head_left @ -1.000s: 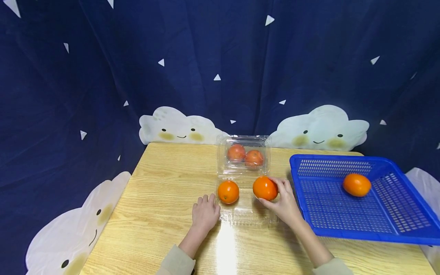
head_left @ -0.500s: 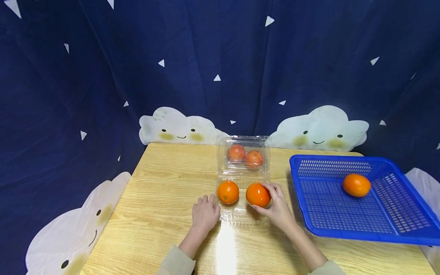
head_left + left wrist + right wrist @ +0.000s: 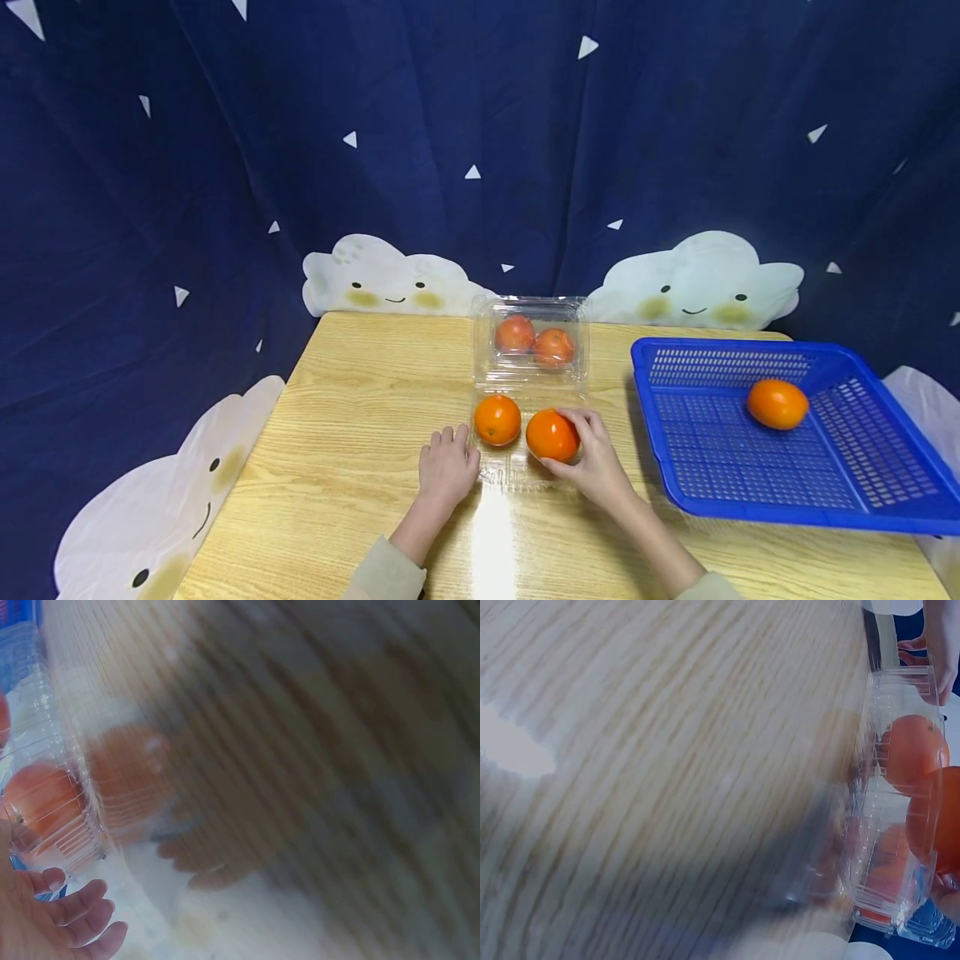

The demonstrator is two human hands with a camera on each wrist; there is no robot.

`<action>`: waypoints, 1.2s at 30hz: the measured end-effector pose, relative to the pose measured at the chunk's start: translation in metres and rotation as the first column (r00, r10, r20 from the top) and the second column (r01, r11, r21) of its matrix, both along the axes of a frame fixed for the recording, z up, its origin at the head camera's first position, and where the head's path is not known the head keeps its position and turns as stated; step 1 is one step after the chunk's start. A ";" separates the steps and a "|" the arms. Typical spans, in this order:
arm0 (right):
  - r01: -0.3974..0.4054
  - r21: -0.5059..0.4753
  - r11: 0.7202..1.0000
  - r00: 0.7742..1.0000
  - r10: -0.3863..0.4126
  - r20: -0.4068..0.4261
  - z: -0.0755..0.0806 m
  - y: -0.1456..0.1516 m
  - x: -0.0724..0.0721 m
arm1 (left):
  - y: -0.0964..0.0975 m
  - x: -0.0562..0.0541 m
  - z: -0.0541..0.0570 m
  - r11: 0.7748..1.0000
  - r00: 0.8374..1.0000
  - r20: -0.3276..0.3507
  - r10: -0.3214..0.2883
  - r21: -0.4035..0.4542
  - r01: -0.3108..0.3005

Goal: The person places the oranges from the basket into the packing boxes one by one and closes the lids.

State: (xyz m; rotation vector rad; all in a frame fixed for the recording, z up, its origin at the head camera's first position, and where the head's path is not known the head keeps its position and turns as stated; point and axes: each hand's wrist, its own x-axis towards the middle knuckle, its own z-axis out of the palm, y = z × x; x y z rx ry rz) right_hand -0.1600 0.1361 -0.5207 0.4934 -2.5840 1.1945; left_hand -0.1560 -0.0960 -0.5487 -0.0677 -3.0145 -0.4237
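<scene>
Left hand (image 3: 448,468): back upward, fingers loosely bent; left forearm (image 3: 422,527) slants forward from a pale left sleeve (image 3: 387,570). Right hand (image 3: 597,462): thumb and fingers curve in a grip; right forearm (image 3: 660,537) slants inward from a pale right sleeve (image 3: 708,588).

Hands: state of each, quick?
Left hand: open, by the left edge of the clear box.
Right hand: closed on an orange, fingers curled round it.
</scene>
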 end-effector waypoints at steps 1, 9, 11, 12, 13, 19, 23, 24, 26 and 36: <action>-0.004 -0.002 1.000 1.000 0.004 0.006 0.000 -0.001 0.000 | 0.000 0.000 0.000 1.000 1.000 -0.001 0.000 0.000 0.000; -0.013 0.005 1.000 0.999 0.013 0.036 -0.005 -0.008 0.004 | 0.000 0.000 0.000 1.000 1.000 -0.010 0.000 -0.002 0.000; -0.013 0.014 1.000 0.999 0.012 0.036 -0.006 -0.010 0.004 | 0.000 0.000 0.000 1.000 1.000 -0.011 0.001 0.001 -0.001; -0.014 0.016 1.000 0.999 0.013 0.036 -0.007 -0.011 0.004 | 0.000 0.001 0.000 1.000 1.000 -0.011 0.001 0.002 -0.001; -0.014 0.016 1.000 0.999 0.013 0.036 -0.008 -0.011 0.005 | 0.000 0.001 0.000 1.000 1.000 -0.010 0.001 0.002 0.000; -0.016 0.013 1.000 0.999 0.015 0.048 -0.011 -0.015 0.006 | 0.000 0.001 0.000 1.000 1.000 -0.008 0.000 -0.004 0.000; -0.018 0.024 1.000 0.998 0.017 0.064 -0.013 -0.017 0.006 | 0.001 0.001 0.000 1.000 1.000 -0.005 0.003 -0.008 -0.003; -0.018 0.028 0.999 0.998 0.016 0.069 -0.013 -0.018 0.006 | 0.001 0.001 -0.001 1.000 1.000 -0.003 0.004 -0.008 -0.004; -0.017 0.032 0.999 0.997 0.015 0.074 -0.013 -0.019 0.006 | 0.001 0.001 -0.001 1.000 1.000 -0.001 0.005 -0.010 -0.005; -0.027 0.031 0.999 0.994 0.024 0.109 -0.012 -0.024 0.005 | 0.000 0.000 0.000 1.000 1.000 0.010 0.006 -0.014 -0.006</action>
